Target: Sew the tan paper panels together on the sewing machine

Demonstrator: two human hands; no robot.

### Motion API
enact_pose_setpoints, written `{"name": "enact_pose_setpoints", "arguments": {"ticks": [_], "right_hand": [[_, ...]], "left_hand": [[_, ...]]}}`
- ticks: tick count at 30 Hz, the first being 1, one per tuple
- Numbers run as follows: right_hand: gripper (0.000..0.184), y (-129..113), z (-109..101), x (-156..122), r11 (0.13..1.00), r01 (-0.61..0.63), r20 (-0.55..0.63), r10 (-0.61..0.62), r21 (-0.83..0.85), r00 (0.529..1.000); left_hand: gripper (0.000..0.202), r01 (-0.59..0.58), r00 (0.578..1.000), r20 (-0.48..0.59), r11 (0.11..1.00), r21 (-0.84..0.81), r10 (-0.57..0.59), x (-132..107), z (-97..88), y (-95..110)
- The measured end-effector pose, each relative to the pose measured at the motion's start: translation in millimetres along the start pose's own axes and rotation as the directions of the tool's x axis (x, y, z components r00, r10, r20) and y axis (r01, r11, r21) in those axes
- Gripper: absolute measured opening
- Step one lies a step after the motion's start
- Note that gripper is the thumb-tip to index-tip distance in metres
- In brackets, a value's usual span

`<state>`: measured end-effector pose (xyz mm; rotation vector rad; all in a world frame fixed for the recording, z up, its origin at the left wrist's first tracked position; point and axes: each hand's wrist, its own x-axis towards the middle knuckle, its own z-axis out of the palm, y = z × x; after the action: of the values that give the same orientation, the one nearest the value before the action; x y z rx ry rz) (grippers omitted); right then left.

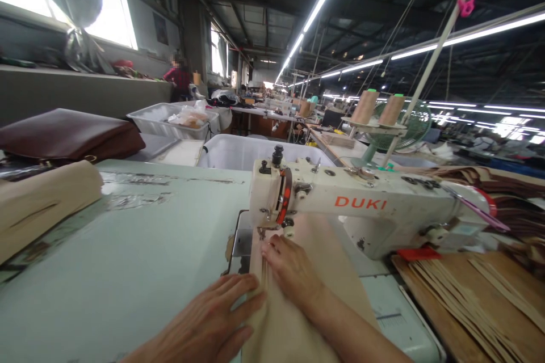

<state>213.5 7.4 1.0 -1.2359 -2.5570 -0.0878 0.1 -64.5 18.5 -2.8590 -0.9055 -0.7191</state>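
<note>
A beige fabric piece (340, 272) lies under the arm and presser foot (261, 232) of a white sewing machine (319, 195). Close in front of the foot, my right hand (293, 269) has its fingertips pinched together on a narrow strip or fold along the fabric's left edge. My left hand (217, 315) rests nearer to me at that same edge, fingers stretched out and slightly spread, fingertips touching the cloth. Whether the left thumb presses on anything cannot be made out. The needle's tip is too small to tell.
Folded beige material (42, 204) and a dark red leather bag-like piece (70, 136) lie left. Behind the machine stands a white bin (264, 147). Thin beige strips (464, 306) lie on a brown board (506, 278) at right. Thread cones (365, 106) stand above; a person (179, 76) is far off.
</note>
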Motion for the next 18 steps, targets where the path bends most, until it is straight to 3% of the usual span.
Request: {"name": "enact_pose_setpoints", "arguments": {"ticks": [8, 14, 18], "right_hand": [[0.008, 1, -2, 10, 0.943, -0.305, -0.029, 0.311, 0.136, 0.950], [0.010, 4, 7, 25, 0.881, -0.448, -0.015, 0.455, 0.154, 0.890], [0.021, 13, 10, 41, 0.847, -0.507, -0.011, 0.515, 0.160, 0.857]], "left_hand": [[0.049, 0.009, 1.000, 0.016, 1.000, -0.029, -0.008, 0, -2.0, 5], [0.048, 0.002, 1.000, 0.000, 1.000, -0.029, -0.002, 1, -5.1, 6], [0.047, -0.023, 1.000, 0.003, 0.999, 0.032, 0.023, -3, -2.4, 3]]}}
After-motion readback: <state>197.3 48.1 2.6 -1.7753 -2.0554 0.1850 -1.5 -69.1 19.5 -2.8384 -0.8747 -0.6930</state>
